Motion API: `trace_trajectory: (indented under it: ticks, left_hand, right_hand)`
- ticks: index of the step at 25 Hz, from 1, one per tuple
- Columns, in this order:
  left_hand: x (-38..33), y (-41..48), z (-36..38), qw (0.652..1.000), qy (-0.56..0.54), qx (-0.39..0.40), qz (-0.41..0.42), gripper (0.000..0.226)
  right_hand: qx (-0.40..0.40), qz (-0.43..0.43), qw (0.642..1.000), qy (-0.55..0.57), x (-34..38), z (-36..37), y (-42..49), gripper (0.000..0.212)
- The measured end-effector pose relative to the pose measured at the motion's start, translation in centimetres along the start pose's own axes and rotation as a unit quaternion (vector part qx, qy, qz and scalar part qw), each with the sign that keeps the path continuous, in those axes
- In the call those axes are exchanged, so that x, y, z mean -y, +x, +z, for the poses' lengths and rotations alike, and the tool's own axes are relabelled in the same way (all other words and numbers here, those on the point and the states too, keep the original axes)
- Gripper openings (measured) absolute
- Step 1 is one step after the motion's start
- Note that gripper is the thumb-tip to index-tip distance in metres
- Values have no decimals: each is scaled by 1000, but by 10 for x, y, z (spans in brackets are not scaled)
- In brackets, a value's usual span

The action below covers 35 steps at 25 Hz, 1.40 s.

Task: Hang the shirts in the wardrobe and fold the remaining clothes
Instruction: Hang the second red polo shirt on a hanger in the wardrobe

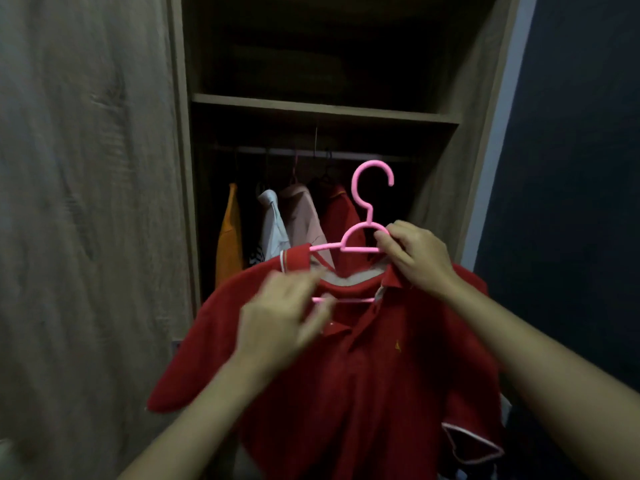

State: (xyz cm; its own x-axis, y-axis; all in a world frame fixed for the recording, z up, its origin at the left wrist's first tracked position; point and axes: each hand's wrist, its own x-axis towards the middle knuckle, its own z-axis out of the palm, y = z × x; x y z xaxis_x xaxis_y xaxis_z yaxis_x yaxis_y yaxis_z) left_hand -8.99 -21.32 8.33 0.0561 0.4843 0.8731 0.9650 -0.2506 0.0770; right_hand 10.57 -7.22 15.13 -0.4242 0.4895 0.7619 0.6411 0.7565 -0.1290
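Red shirt point(363, 375) below R hand point(415, 258) grip on hanger point(372, 174).

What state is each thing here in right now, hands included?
red polo shirt: on the pink hanger, held up, not yet hung
pink hanger: hook free, off the rail
right hand: grips the pink hanger and collar
left hand: at the collar, blurred, grip unclear
wardrobe: open
rail: carries four hung shirts
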Motion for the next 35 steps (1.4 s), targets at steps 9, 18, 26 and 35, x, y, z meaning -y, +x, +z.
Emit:
trace_trajectory:
  ticks: [9,18,26,35]
  left_hand:
    - [62,36,-3,990,-79,62,-96,52]
    - [98,58,-24,966,-210,20,-148,20]
    - [123,54,-45,965,-210,48,-151,42]
    - [116,61,-21,958,-257,34,-124,19]
  right_hand:
    - [26,-24,999,30,-8,-10,-1,54]
    - [94,54,987,121,-55,-29,-25,64]
    - [-87,67,987,118,-84,-31,-33,63]
    - [86,57,991,88,-48,-33,-8,40]
